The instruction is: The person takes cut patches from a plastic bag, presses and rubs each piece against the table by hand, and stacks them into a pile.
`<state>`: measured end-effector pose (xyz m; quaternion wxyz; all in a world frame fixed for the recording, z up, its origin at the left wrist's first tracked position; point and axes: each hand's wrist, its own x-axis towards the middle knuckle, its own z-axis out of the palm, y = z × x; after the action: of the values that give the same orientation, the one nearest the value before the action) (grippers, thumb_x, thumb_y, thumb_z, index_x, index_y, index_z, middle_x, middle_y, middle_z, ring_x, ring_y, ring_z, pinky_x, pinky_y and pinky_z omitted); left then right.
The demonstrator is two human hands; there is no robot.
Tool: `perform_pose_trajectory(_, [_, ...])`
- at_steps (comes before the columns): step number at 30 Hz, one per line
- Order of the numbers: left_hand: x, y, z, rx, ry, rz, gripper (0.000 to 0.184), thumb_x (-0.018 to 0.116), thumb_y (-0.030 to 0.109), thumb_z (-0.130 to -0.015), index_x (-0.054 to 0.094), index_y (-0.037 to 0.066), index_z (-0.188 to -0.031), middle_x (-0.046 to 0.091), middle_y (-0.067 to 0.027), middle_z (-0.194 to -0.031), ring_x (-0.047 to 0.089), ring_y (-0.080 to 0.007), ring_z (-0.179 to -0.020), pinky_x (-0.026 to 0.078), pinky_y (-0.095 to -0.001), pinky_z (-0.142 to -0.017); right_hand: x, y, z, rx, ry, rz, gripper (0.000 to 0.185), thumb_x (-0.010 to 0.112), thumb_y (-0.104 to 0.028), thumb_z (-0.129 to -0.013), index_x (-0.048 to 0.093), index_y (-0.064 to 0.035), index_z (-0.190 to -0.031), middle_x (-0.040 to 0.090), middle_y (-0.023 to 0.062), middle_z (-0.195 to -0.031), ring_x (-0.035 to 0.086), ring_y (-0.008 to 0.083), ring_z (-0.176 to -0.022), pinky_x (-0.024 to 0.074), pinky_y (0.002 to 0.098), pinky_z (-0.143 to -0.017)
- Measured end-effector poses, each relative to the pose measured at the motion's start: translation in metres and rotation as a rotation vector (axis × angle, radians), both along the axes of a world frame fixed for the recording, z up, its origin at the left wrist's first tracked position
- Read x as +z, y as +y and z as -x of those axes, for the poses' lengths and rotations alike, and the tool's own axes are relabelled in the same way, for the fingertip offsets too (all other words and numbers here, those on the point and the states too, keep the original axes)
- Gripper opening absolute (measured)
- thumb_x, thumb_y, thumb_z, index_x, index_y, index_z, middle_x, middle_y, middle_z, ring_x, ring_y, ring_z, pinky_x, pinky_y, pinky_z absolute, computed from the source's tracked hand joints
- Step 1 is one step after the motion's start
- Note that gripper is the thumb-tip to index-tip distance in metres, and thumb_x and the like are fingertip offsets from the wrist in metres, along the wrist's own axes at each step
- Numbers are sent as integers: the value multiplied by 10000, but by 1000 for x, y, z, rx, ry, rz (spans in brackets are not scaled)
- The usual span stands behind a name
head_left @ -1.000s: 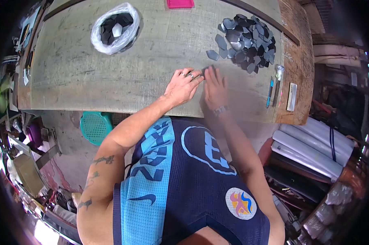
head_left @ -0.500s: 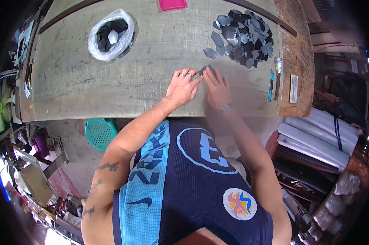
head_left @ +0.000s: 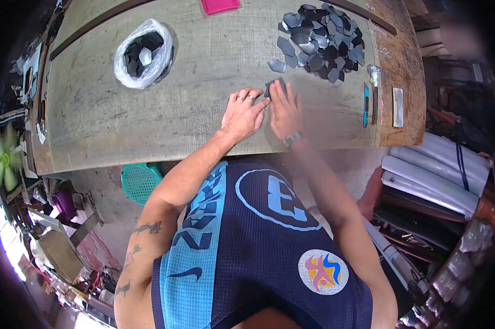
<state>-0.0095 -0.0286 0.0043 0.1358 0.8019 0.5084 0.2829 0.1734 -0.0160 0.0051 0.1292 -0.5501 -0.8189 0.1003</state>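
In the head view, the small dark piece (head_left: 269, 89) lies just in front of me on the table (head_left: 203, 66), at the tips of my right hand (head_left: 285, 109). I have those fingers stretched out over it, close together and not clenched; whether my thumb pinches it from beneath I cannot tell. My left hand (head_left: 240, 113) rests beside it, fingers bent and thumb pointing across at my right. Its fingertips hide whatever is under them, so I cannot tell if they grip anything.

To do this well, I judge that light, even pressure suits best: the piece looks thin, and one hard fingertip could make it skid or bend. My left thumb is well placed to steady the near edge, as long as it stays clear of the right fingers. A flat palm angle would spread the load better than a poke.

The loose pile (head_left: 335, 46) sits ahead to the right, and one single piece (head_left: 277, 66) lies apart from it, near my fingertips; I should watch not to nudge that one. The plastic bag (head_left: 140, 83) with more pieces stands well off to the left, its mouth open. The blue cutter (head_left: 366, 105) lies well to the right of my hand, so my wrist has room to work.
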Motion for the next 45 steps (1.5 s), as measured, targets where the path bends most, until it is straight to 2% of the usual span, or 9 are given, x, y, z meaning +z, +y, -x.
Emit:
perform_pose_trajectory(15, [3, 4, 0, -3, 17, 30, 341, 719, 150, -865, 760, 153, -1204, 628, -65, -1306, 539, -298, -1249, 423, -458, -1032, -1, -5, -10, 19, 10, 40, 587, 541, -173, -1029, 420, -105, -1599, 349, 69, -1696, 282, 346, -1573, 279, 644, -1213])
perform_pose_trajectory(19, [4, 3, -1, -5, 16, -23, 339, 734, 158, -858, 764, 145, -1196, 635, -69, -1303, 546, -300, -1230, 435, -456, -1008, 6, -27, -15, -19, 79, 28, 562, 585, -205, -1011, 490, -111, -1557, 428, 58, -1653, 333, 339, -1549, 254, 588, -1242])
perform_pose_trajectory(25, [17, 34, -4, 48, -176, 384, 492, 707, 27, -806, 695, 130, -1287, 629, -96, -1265, 547, -328, -1249, 471, -446, -1013, -2, -51, -66, -59, 80, 26, 529, 553, -258, -1034, 521, -107, -1540, 446, 56, -1642, 341, 327, -1546, 261, 568, -1244])
perform_pose_trajectory(27, [28, 59, -2, -65, -42, 258, 555, 716, 36, -791, 656, 122, -1336, 614, -103, -1322, 545, -336, -1263, 481, -449, -1031, 2, -50, -60, -94, 84, -9, 520, 558, -242, -1025, 538, -106, -1526, 461, 54, -1631, 350, 321, -1541, 267, 564, -1241])
perform_pose_trajectory(29, [45, 83, 0, -457, 249, 94, 523, 711, 50, -803, 664, 111, -1320, 591, -103, -1390, 540, -326, -1282, 474, -449, -1050, -3, -50, -57, -103, 97, -16, 519, 561, -233, -1018, 545, -105, -1520, 468, 52, -1626, 355, 320, -1538, 266, 560, -1244])
perform_pose_trajectory(31, [42, 92, 9, -526, 345, 59, 511, 720, 80, -819, 664, 110, -1325, 578, -97, -1430, 536, -319, -1288, 471, -450, -1058, -2, -50, -57, -106, 80, -15, 525, 562, -233, -1015, 542, -96, -1521, 457, 55, -1634, 344, 325, -1544, 263, 560, -1246])
perform_pose_trajectory(35, [33, 74, 27, -398, 257, 94, 443, 774, 204, -836, 691, 103, -1258, 601, -95, -1379, 549, -331, -1254, 462, -466, -1039, -3, -48, -53, -127, 68, -24, 529, 557, -230, -1015, 537, -84, -1523, 439, 56, -1647, 320, 325, -1557, 255, 557, -1253])
perform_pose_trajectory(38, [29, 41, 20, 32, 158, 146, 428, 847, 351, -803, 696, 86, -1102, 635, -83, -1273, 546, -317, -1224, 451, -445, -976, -2, -39, -48, -108, 56, -50, 522, 559, -226, -1013, 541, -61, -1508, 442, 72, -1638, 333, 350, -1539, 277, 547, -1238])
perform_pose_trajectory(45, [10, 10, 9, 233, -53, 82, 458, 855, 391, -801, 681, 95, -1104, 608, -97, -1282, 534, -321, -1211, 416, -481, -997, -5, 7, -50, -66, 181, -259, 364, 722, -136, -907, 710, -94, -1268, 656, 62, -1358, 576, 316, -1141, 485, 485, -991])
